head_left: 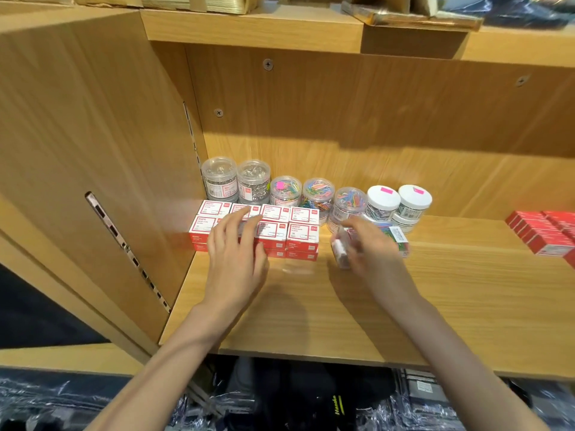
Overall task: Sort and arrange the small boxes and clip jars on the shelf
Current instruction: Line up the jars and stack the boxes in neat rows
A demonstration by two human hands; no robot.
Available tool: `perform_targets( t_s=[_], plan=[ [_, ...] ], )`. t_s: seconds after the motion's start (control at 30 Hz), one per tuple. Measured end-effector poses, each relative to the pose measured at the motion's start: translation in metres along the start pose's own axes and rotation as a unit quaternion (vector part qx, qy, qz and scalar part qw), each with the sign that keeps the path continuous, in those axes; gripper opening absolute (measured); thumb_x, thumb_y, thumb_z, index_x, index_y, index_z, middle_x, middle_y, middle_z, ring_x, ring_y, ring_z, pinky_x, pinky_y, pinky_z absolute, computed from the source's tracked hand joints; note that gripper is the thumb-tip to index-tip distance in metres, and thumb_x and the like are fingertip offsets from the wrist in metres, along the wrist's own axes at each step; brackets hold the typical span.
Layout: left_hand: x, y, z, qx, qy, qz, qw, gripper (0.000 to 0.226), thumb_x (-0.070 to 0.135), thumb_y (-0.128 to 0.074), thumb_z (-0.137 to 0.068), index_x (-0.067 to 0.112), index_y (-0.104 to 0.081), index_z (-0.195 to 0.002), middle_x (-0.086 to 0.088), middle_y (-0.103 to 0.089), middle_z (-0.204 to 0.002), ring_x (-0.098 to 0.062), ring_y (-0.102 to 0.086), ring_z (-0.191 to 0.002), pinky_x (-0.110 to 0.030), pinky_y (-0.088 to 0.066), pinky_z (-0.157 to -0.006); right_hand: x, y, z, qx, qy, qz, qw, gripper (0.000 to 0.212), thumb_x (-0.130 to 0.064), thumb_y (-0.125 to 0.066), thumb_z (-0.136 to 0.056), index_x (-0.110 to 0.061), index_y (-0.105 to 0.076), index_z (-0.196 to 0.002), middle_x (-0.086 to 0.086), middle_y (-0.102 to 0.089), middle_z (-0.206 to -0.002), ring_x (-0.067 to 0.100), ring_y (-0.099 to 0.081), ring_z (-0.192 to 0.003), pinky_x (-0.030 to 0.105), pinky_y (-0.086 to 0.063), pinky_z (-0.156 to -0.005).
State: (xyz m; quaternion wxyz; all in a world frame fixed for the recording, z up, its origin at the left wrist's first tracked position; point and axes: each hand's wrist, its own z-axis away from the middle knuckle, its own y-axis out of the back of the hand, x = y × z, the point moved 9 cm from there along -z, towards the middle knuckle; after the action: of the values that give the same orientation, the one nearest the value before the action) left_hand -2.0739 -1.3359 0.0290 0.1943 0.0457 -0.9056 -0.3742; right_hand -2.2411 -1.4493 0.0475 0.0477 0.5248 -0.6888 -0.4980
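left hand [237, 244] flat on boxes [273, 227] | right hand [370, 247] grips blurred jar [340, 248]

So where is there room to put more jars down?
Bare wood lies on the shelf in front of the red-and-white boxes, and between the white-lidded jars and the red boxes at the far right. The back left corner is crowded with clear clip jars.
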Motion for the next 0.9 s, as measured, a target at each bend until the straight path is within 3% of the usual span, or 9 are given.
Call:
perform_targets(
  t_s=[0.07, 0.2, 0.3, 0.4, 0.53, 0.6, 0.7, 0.77, 0.9],
  plan=[
    [0.023, -0.007, -0.004, -0.011, -0.014, 0.048, 0.999, 0.041, 0.014, -0.039, -0.078, 0.006, -0.052, -0.116, -0.017, -0.051, -0.124, -0.027, -0.037, -0.113, -0.037, -0.028, -0.098, 0.023, 0.025, 0.003, -0.008, -0.025, 0.012, 1.000, 0.032, 0.006, -0.065, -0.073, -0.002, -0.062, -0.103, 0.016, -0.065, -0.101, 0.032, -0.062, -0.091, 0.018, -0.031, -0.072],
    [0.077, -0.037, 0.005, -0.078, -0.053, 0.146, 0.985, 0.047, 0.007, -0.044, -0.076, 0.013, -0.041, -0.123, -0.017, -0.050, -0.124, -0.023, -0.043, -0.115, -0.028, -0.032, -0.100, 0.082, 0.020, 0.010, -0.137, -0.125, 0.024, 0.982, 0.055, -0.016, -0.075, -0.072, -0.015, -0.054, -0.122, 0.011, -0.043, -0.133, 0.027, -0.041, -0.124, 0.028, -0.030, -0.099],
    [0.107, -0.063, 0.011, -0.140, -0.055, 0.155, 0.976, 0.060, 0.005, -0.054, -0.074, 0.017, -0.036, -0.130, -0.016, -0.044, -0.135, -0.029, -0.043, -0.125, -0.028, -0.031, -0.105, 0.090, 0.018, 0.011, -0.115, -0.125, -0.027, 0.985, 0.056, -0.012, -0.077, -0.070, -0.012, -0.054, -0.121, 0.007, -0.042, -0.125, 0.011, -0.041, -0.108, 0.010, -0.027, -0.088],
    [0.122, -0.078, 0.006, -0.151, -0.061, 0.105, 0.981, 0.064, 0.018, -0.059, -0.072, 0.015, -0.037, -0.132, -0.022, -0.045, -0.134, -0.035, -0.045, -0.121, -0.037, -0.038, -0.099, 0.093, 0.023, 0.011, -0.093, -0.073, -0.061, 0.991, 0.048, -0.007, -0.075, -0.072, -0.008, -0.057, -0.116, 0.006, -0.046, -0.118, 0.011, -0.046, -0.101, 0.000, -0.031, -0.079],
    [0.125, -0.099, 0.004, -0.225, 0.006, 0.122, 0.967, 0.065, 0.058, -0.035, -0.081, 0.041, -0.018, -0.142, -0.015, -0.016, -0.152, -0.031, -0.017, -0.140, -0.041, -0.019, -0.114, 0.119, 0.053, 0.003, -0.066, -0.061, -0.115, 0.989, 0.042, -0.012, -0.075, -0.074, -0.011, -0.057, -0.113, 0.002, -0.050, -0.106, 0.017, -0.056, -0.095, 0.019, -0.047, -0.078],
    [0.129, -0.102, 0.003, -0.214, 0.013, 0.098, 0.972, 0.060, 0.068, -0.022, -0.079, 0.052, -0.011, -0.135, -0.009, -0.007, -0.155, -0.029, -0.009, -0.141, -0.039, -0.014, -0.116, 0.136, 0.077, -0.010, -0.011, -0.056, -0.106, 0.993, 0.041, -0.013, -0.073, -0.077, -0.013, -0.056, -0.114, 0.002, -0.049, -0.102, 0.002, -0.052, -0.092, 0.015, -0.045, -0.080],
    [0.136, -0.104, 0.002, -0.204, 0.040, 0.072, 0.975, 0.064, 0.068, -0.021, -0.076, 0.049, -0.026, -0.137, -0.008, -0.009, -0.155, -0.030, -0.010, -0.140, -0.036, -0.011, -0.114, 0.158, 0.076, -0.030, -0.023, -0.068, -0.097, 0.993, 0.060, -0.010, -0.074, -0.073, -0.020, -0.048, -0.126, -0.002, -0.041, -0.110, -0.008, -0.038, -0.089, 0.008, -0.033, -0.083],
    [0.136, -0.107, 0.004, -0.202, 0.070, 0.081, 0.974, 0.067, 0.066, -0.025, -0.076, 0.040, -0.039, -0.135, -0.006, -0.009, -0.155, -0.031, -0.014, -0.139, -0.037, -0.016, -0.113, 0.164, 0.058, -0.035, -0.059, -0.068, -0.110, 0.990, 0.069, -0.005, -0.075, -0.071, -0.019, -0.044, -0.131, 0.001, -0.036, -0.118, -0.004, -0.034, -0.098, 0.014, -0.031, -0.092],
    [0.136, -0.108, 0.007, -0.197, 0.073, 0.094, 0.973, 0.063, 0.062, -0.036, -0.077, 0.037, -0.041, -0.135, -0.005, -0.011, -0.154, -0.029, -0.024, -0.137, -0.037, -0.025, -0.110, 0.171, 0.040, -0.034, -0.060, -0.053, -0.143, 0.986, 0.069, 0.002, -0.072, -0.069, -0.012, -0.044, -0.130, 0.012, -0.033, -0.125, 0.018, -0.043, -0.110, 0.037, -0.040, -0.101]
  ],
)
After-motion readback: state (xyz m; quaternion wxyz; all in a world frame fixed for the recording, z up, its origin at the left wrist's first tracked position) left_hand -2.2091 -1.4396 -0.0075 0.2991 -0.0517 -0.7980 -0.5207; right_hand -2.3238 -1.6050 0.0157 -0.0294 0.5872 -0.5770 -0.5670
